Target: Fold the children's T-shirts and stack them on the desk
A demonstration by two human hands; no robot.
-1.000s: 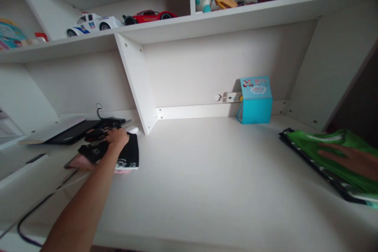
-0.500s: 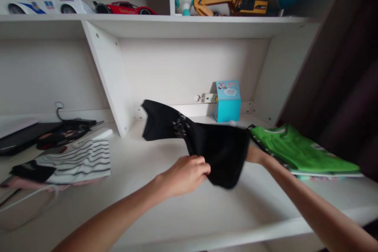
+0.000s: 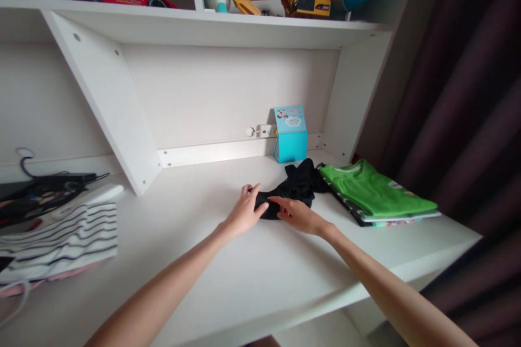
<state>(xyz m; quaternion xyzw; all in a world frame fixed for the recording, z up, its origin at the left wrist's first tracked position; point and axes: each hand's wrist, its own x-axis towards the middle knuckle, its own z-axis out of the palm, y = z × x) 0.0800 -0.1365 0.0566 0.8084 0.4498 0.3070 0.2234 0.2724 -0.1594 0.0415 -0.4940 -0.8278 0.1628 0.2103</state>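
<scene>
Currently I have my left hand [image 3: 243, 213] and right hand [image 3: 302, 217] on the near end of the black garment [image 3: 299, 181], fingers loosely bent; whether either pinches the cloth, I can't tell. It lies bunched on the white desk [image 3: 228, 293], beside the green shirt's [image 3: 374, 190] pile, before the blue calendar [image 3: 292, 145].
</scene>
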